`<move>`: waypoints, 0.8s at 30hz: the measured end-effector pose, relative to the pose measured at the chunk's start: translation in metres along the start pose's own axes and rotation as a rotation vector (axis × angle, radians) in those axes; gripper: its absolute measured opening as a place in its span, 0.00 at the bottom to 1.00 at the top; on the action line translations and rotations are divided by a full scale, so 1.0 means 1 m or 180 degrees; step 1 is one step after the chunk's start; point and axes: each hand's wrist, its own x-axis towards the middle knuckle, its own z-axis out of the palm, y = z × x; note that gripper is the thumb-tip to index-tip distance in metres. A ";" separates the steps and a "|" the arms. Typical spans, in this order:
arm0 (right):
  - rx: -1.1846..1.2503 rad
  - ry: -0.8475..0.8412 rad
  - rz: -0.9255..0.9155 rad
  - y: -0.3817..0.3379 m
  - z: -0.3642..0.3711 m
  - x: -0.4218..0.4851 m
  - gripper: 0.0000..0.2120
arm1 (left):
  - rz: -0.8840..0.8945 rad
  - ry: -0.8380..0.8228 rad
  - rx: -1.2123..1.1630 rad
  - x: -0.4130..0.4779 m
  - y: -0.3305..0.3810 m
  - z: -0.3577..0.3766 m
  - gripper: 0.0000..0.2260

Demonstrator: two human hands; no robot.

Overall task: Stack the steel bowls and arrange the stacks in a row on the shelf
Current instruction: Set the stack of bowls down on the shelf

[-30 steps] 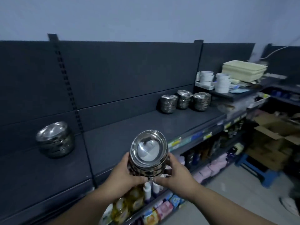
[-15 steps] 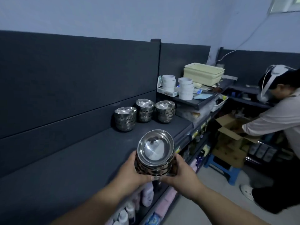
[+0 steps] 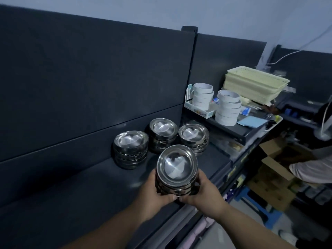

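Both hands hold a stack of steel bowls (image 3: 177, 166) just above the front part of the dark shelf (image 3: 80, 191). My left hand (image 3: 154, 192) grips its left side and my right hand (image 3: 203, 192) its right side. Three more bowl stacks stand on the shelf beyond it: a left stack (image 3: 130, 149), a middle stack (image 3: 163, 134) against the back panel, and a right stack (image 3: 194, 138) near the shelf's end. The held stack sits close in front of these three.
On a raised tray (image 3: 231, 131) to the right stand two piles of white tape rolls (image 3: 227, 107) and cream plastic baskets (image 3: 255, 86). Another person (image 3: 316, 159) bends over cardboard boxes (image 3: 274, 169) at far right. A blue stool (image 3: 258, 203) stands on the floor.
I have moved right along the shelf with the stack in both hands. The three standing stacks are now much closer, and the held stack is lower and over the shelf.
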 end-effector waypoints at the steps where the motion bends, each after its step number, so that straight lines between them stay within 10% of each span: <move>1: -0.0020 -0.0049 -0.0021 0.005 -0.007 0.009 0.45 | 0.0001 0.0027 0.0069 0.007 0.000 0.006 0.32; 13: -0.0616 -0.0482 -0.0599 0.030 -0.075 0.089 0.36 | -0.0322 0.1526 0.0861 0.068 0.014 0.088 0.37; 24: -0.1189 -0.0409 -0.0760 0.036 -0.067 0.029 0.29 | -0.0968 0.1738 0.1455 -0.026 0.016 0.087 0.39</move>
